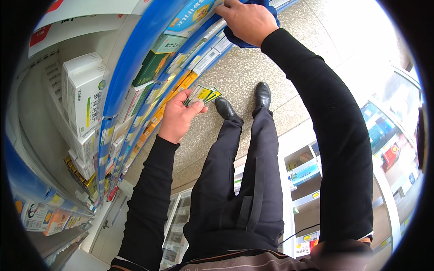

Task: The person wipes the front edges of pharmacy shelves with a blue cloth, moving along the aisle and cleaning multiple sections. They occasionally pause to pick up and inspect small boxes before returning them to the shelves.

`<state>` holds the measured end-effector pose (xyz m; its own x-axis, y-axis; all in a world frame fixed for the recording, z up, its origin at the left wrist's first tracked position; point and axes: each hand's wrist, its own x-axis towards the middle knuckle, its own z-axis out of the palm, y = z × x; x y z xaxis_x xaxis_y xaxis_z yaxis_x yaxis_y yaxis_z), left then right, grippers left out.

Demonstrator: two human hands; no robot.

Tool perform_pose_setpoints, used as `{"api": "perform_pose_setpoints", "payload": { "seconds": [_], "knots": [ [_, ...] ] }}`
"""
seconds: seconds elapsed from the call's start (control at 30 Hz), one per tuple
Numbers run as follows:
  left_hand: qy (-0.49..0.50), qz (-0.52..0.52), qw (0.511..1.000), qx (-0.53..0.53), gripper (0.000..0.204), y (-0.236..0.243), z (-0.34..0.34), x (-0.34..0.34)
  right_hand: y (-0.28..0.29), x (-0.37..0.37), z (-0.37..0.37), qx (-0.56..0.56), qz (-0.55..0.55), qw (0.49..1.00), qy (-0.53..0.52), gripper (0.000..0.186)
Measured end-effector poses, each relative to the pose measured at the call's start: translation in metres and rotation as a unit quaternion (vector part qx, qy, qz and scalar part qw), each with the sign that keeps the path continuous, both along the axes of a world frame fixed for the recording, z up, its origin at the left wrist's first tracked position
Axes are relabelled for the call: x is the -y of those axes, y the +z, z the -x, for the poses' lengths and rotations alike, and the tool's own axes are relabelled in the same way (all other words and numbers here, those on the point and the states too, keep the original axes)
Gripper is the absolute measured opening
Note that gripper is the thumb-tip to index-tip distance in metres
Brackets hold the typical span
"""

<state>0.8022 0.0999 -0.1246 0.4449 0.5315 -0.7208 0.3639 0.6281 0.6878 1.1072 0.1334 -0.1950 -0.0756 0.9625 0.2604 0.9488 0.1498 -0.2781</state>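
A thin fan of small white, yellow and green cards (202, 95) was held in the left hand (178, 115), near the front of the tall shelf unit with curved blue edging (131, 49); this grip was closed, the cards being pinched between thumb and fingers. At the far end of the shelf unit, a dark blue cloth (237, 39) was partly covered by the right hand (248, 20); the fingers were bent, but how firmly the cloth was gripped could not be told. A dark green box (151, 67) and a row of orange-yellow boxes (158, 115) were ranged along the shelf unit. If the thumb were eased, the cards could be fanned too far and dropped onto the speckled floor (235, 67) beside the unit; boxes near its edge might be dragged askew if caught by a loose fold of cloth.
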Motion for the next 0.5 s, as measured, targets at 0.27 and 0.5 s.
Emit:
{"api": "perform_pose_setpoints", "payload": {
  "seconds": [0.27,0.5],
  "knots": [
    [-0.013,-0.069,0.998,0.0,0.02,0.003,-0.008,0.002,0.019,0.005,-0.005,-0.027,0.055,0.998,-0.007,0.022],
    [-0.052,-0.111,0.992,0.005,0.02,0.006,-0.012,0.007,-0.009,0.002,-0.01,0.035,-0.008,0.999,-0.037,0.03]
  ]
}}
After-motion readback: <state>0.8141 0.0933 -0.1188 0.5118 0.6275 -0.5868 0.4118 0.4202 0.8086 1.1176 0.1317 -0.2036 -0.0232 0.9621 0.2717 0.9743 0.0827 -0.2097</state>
